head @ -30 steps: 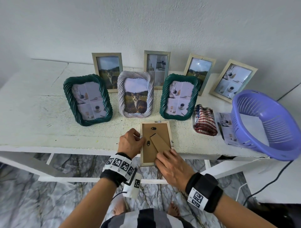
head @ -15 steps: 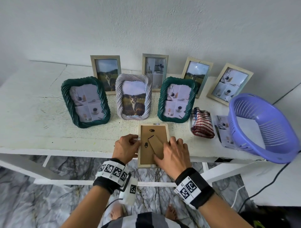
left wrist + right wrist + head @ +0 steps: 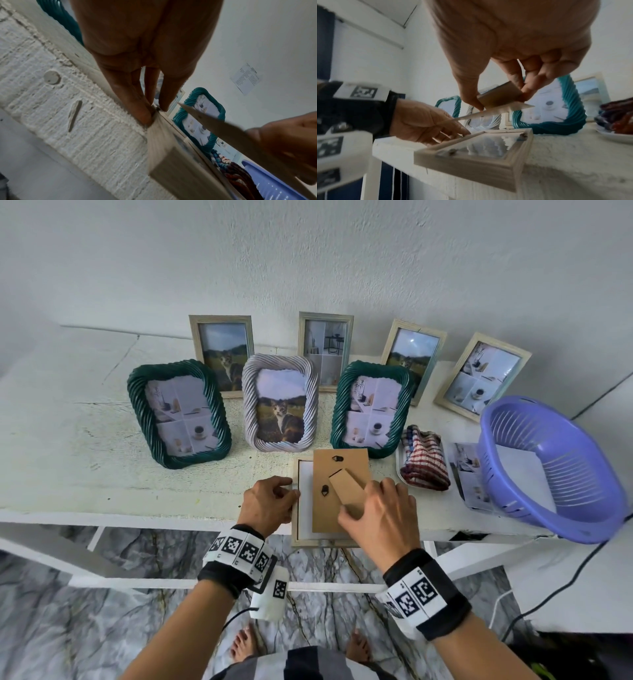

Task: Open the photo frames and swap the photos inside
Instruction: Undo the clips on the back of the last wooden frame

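A light wooden photo frame (image 3: 318, 541) lies face down at the table's front edge. My left hand (image 3: 270, 505) pinches its left rim, fingertips (image 3: 145, 108) on the wood (image 3: 161, 142). My right hand (image 3: 380, 515) pinches the stand flap (image 3: 498, 97) of the brown backing board (image 3: 340, 474). The board is lifted off the frame (image 3: 471, 166) and shifted right. A strip of white photo back (image 3: 306, 498) shows at the left inside the frame. A loose photo (image 3: 469, 470) lies at the right, partly under the basket.
Three rope-style frames stand behind: green (image 3: 178, 412), white with a cat photo (image 3: 279, 402), green (image 3: 371, 409). Several wooden frames lean on the wall behind them. A striped cloth (image 3: 424, 463) on a plate and a purple basket (image 3: 548, 467) sit at the right.
My right hand moved up onto the stand flap and raised the backing board out of the frame, uncovering the white photo back. My left hand stayed on the left rim.
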### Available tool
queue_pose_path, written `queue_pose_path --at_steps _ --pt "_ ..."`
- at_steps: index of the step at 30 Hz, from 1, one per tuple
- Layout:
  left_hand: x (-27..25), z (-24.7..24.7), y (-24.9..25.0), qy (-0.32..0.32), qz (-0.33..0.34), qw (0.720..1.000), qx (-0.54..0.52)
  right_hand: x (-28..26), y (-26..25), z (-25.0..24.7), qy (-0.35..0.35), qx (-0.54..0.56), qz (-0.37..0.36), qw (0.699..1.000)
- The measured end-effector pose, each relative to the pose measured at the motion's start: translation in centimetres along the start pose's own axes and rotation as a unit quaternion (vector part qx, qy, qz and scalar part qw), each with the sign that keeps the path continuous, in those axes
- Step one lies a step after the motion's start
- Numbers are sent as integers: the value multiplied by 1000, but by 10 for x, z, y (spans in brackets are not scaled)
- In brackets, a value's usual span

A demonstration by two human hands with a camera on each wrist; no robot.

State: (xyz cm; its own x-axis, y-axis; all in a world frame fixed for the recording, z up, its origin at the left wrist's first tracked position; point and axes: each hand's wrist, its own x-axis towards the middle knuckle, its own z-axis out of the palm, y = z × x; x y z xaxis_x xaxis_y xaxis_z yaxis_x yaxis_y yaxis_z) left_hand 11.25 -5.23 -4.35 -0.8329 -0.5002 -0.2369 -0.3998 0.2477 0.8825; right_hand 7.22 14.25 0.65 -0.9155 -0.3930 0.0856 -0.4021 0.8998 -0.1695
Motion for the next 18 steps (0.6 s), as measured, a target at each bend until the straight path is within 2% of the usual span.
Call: queue_pose_path --at_steps 4,7,9,11,15,18 --pt "-10 -11 9 29 52 998 3 -3 -4 0 18 107 -14 994" --pt "-24 -26 19 -29 31 986 -159 -3 -20 7 12 135 -32 990" --pt "-30 -41 19 -31 15 972 -233 0 -33 13 -1 132 -50 990" --pt "-30 -55 10 -5 0 967 -254 6 -44 18 -23 133 -77 988" --pt "-24 -79 -12 50 -33 969 -239 23 -61 20 -85 54 -170 980" --pt "-18 -83 -29 75 -61 970 -222 33 -71 19 -122 5 -210 970"
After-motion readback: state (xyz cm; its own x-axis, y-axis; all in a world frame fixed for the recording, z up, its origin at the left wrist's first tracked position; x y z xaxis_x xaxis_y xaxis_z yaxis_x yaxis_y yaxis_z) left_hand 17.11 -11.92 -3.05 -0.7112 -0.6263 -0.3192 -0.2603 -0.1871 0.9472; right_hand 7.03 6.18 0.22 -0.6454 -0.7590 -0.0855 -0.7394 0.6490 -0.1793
